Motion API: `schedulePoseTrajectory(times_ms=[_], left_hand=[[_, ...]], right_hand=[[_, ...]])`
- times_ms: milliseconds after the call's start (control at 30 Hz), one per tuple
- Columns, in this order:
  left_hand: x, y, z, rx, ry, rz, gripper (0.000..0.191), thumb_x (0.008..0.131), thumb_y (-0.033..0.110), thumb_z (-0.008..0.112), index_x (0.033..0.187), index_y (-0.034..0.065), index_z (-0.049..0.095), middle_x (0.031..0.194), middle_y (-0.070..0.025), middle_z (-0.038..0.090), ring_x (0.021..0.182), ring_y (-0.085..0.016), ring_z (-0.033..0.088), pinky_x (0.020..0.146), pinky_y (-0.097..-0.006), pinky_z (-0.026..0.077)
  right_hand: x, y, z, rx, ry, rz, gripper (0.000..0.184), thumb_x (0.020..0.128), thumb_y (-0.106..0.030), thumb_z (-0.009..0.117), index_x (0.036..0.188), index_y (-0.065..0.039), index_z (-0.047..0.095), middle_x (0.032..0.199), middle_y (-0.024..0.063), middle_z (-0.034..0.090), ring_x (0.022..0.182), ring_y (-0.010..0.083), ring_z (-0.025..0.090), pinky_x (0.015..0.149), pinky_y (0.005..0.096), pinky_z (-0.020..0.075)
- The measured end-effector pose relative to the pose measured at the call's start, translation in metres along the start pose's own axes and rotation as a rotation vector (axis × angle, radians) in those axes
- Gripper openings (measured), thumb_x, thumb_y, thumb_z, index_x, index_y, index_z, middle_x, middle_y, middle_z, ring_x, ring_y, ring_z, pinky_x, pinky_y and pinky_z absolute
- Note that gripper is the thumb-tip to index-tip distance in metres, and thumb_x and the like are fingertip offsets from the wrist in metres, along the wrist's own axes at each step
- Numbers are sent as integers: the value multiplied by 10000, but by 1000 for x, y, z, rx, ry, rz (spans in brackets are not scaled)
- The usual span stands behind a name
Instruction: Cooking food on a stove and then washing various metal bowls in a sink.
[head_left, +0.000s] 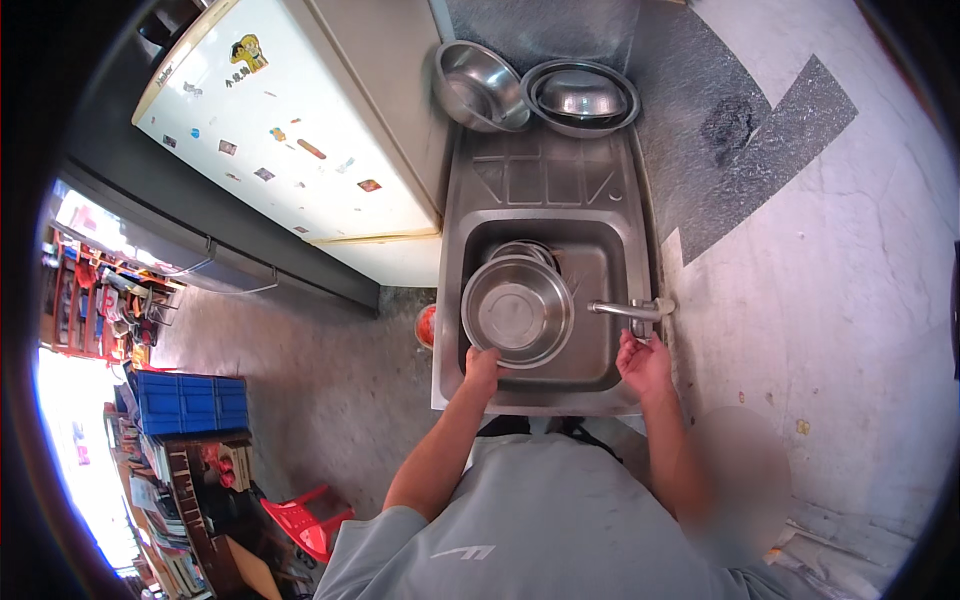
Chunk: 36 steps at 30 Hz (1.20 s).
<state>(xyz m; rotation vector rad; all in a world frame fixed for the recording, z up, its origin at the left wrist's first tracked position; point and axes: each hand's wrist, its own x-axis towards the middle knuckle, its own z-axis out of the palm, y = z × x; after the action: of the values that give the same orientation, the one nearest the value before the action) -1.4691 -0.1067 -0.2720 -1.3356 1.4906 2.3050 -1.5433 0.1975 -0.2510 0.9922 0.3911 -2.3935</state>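
My left hand (482, 369) grips the near rim of a round stainless steel basin (517, 313), the thumb inside the rim. The basin is held in the left part of the sink bowl (600, 367), and no water shows in it. Behind it, partly covered, more metal ware (525, 249) rests in the bowl. On the right, my right hand (645, 364) is palm up, its fingertips at the handle of the wall tap (637, 324). Whether they close on that handle is hard to see. The tap's spout (611, 307) points left over the bowl, with no stream visible.
Beyond the ribbed drainboard (547, 180) stand a tilted metal basin (480, 86) and a stack of basins (581, 97). A white refrigerator (300, 142) borders the sink's left side. The wall (787, 300) runs along the right. A red container (426, 326) sits low at left.
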Motion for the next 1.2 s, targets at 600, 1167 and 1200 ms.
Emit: schedulePoseTrajectory(times_ms=[600, 1167, 1200], left_hand=[[17, -28, 10, -239, -348, -409, 299, 792, -39, 461, 1083, -111, 470, 1073, -226, 550, 953, -371, 602, 810, -511, 550], [31, 4, 22, 117, -4, 97, 541, 736, -44, 460, 1257, 80, 385, 1148, -122, 535, 983, -306, 588, 692, -408, 552], [40, -1, 14, 114, 3, 100, 541, 736, -44, 460, 1257, 80, 385, 1148, -122, 535, 983, -306, 588, 692, -408, 552]], right_hand=[[20, 21, -10, -672, 177, -214, 313, 891, -414, 578, 896, -101, 589, 746, 20, 615, 608, 137, 576, 578, 318, 491], [24, 20, -17, -760, 178, -205, 376, 880, -462, 576, 877, -86, 571, 735, 26, 610, 601, 149, 585, 554, 309, 496], [24, 22, -16, -768, 169, -200, 384, 880, -468, 573, 878, -84, 571, 738, 27, 609, 604, 148, 585, 555, 308, 496]])
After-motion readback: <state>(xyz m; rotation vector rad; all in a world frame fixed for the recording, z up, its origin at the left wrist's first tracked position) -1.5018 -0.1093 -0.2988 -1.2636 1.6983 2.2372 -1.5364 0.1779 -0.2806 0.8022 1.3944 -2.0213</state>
